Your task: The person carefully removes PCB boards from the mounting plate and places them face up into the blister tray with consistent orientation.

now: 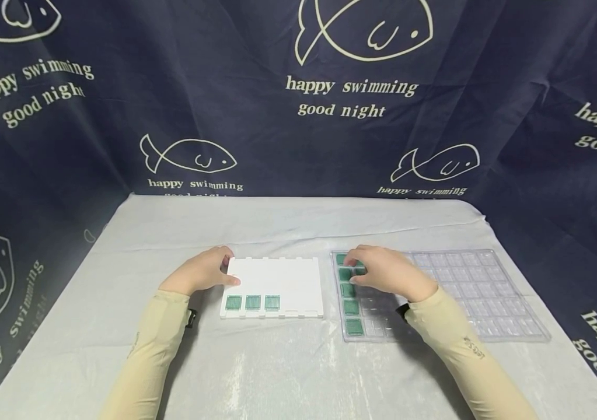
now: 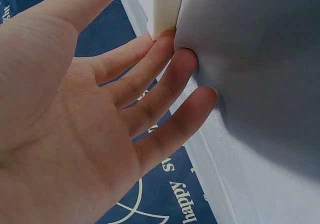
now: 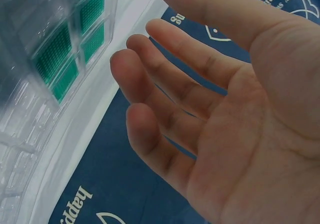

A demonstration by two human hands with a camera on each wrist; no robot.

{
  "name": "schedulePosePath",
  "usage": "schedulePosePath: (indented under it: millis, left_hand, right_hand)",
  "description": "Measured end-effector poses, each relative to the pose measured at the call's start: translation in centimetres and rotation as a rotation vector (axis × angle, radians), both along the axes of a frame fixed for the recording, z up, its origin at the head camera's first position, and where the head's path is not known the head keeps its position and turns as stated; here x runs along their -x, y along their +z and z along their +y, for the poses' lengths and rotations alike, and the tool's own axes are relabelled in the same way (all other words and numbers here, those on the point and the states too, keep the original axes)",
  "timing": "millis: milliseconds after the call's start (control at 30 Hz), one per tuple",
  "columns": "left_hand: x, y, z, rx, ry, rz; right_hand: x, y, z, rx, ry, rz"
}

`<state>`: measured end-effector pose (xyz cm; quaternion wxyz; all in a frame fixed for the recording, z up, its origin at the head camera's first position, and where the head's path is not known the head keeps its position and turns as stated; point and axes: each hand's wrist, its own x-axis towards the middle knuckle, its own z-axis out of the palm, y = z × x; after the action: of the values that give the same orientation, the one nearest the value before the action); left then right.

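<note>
Three green squares (image 1: 252, 302) lie in a row near the front edge of a white board (image 1: 279, 276). The left hand (image 1: 205, 272), fingers extended, touches the board's left side, thumb on top. The right hand (image 1: 386, 270), loosely spread, is over a clear tray (image 1: 492, 290) whose left column contains further green squares; fingertip contact cannot be determined.

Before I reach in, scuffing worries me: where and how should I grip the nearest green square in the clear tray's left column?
Probably best by two opposite edges, the right hand coming from above. The green square lies flat in a walled compartment of the clear tray, so the open top seems the easiest way in.
</note>
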<state>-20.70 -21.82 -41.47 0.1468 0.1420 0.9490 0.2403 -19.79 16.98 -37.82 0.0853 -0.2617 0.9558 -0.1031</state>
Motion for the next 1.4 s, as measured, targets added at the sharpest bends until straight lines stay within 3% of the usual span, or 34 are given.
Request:
schedulePosePath:
  millis: [1133, 1400]
  left_hand:
    - [-0.1, 0.2, 0.1, 0.007, 0.000, 0.000]
    - [-0.2, 0.0, 0.1, 0.014, 0.000, 0.004]
  right_hand:
    - [-1.1, 0.5, -3.7, -0.005, 0.099, 0.043]
    - [-0.9, 0.6, -4.9, 0.037, 0.123, 0.058]
